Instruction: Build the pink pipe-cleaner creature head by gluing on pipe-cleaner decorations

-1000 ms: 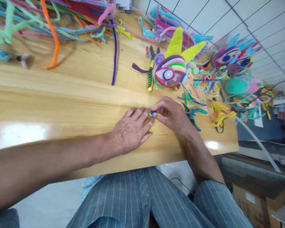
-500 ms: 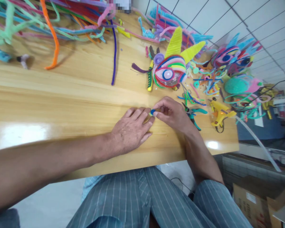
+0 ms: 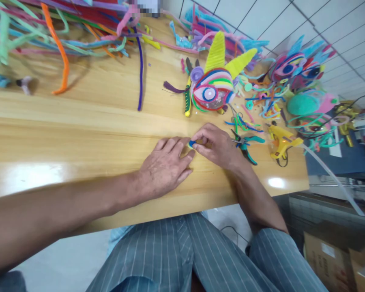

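My left hand [image 3: 166, 164] lies palm down on the wooden table [image 3: 88, 142], its fingers stretched out and slightly apart. The thumb and forefinger of my right hand [image 3: 214, 146] pinch a small blue round piece [image 3: 192, 143] with a pale yellow-green edge. My left fingertips are right beside this piece; whether they touch it I cannot tell. Beyond the hands stands a colourful animal head [image 3: 211, 93] made of pipe cleaners, with yellow ears and a big round eye. Teal-handled pliers [image 3: 246, 142] lie just right of my right hand.
A yellow glue gun [image 3: 281, 142] with a long glue stick rests near the table's right end. Pipe cleaner scraps [image 3: 269, 103] and more finished heads [image 3: 292, 67] crowd the far right. Long pipe cleaners [image 3: 79, 24] are heaped at the back left, with a purple one [image 3: 140, 77] apart.
The whole view has shifted slightly. My hands keep nearly the same pose around the small blue piece, with the right fingers still pinching it.
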`<action>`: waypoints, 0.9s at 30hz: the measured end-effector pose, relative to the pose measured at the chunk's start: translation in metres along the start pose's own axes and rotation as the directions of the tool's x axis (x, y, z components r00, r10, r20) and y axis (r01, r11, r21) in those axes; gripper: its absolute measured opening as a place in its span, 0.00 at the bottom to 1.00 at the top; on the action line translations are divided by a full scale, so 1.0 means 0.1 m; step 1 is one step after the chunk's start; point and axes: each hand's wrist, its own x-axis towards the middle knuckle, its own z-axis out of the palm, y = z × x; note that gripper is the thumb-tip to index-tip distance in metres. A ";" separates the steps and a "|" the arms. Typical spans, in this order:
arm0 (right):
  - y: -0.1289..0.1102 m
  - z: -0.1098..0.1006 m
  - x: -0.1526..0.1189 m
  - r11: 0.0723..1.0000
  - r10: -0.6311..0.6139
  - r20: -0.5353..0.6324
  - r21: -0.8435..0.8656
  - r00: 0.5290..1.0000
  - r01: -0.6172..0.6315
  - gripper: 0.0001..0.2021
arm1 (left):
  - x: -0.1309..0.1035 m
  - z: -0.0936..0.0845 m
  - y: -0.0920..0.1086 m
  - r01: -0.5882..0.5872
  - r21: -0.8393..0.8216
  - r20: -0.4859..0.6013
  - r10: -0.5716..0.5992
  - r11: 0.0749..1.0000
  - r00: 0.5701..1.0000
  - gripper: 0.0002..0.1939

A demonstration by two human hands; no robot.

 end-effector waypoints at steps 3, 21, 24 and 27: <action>-0.01 -0.02 -0.01 1.000 -0.008 -0.003 -0.008 1.000 0.008 0.04 | 0.00 -0.02 -0.02 -0.015 -0.030 -0.046 0.013 0.999 0.999 0.19; -0.04 0.09 -0.06 0.978 0.001 0.012 -0.210 1.000 0.001 0.09 | 0.00 -0.09 -0.08 0.066 -0.260 -0.075 -0.089 0.963 0.993 0.11; -0.04 0.07 -0.06 0.974 -0.017 -0.002 -0.226 1.000 0.016 0.07 | 0.02 -0.10 -0.10 0.073 -0.354 -0.132 -0.127 0.932 0.983 0.10; -0.09 0.04 -0.06 0.979 -0.028 -0.044 -0.201 0.999 0.019 0.07 | 0.06 -0.12 -0.12 0.074 -0.529 -0.196 -0.206 0.846 0.959 0.09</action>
